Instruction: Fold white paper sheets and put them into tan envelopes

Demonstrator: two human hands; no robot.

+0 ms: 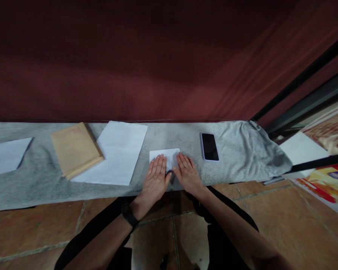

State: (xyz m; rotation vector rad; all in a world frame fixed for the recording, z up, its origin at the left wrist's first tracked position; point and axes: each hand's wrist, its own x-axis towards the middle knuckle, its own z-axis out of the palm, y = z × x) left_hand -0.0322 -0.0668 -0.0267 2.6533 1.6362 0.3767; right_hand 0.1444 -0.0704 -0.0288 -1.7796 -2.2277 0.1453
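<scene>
two hands flat on a small folded paper

both the left hand (155,176) and the right hand (187,173) lie spread out, fingers straight, gripping nothing, palms down on the small white paper (165,153), a neat rectangle at the near edge of the grey-clothed table (236,150). three white papers in all: this one, a large sheet (119,152) and another sheet (7,155) far left. one tan pad (74,148), one dark phone (209,146) just right.
</scene>
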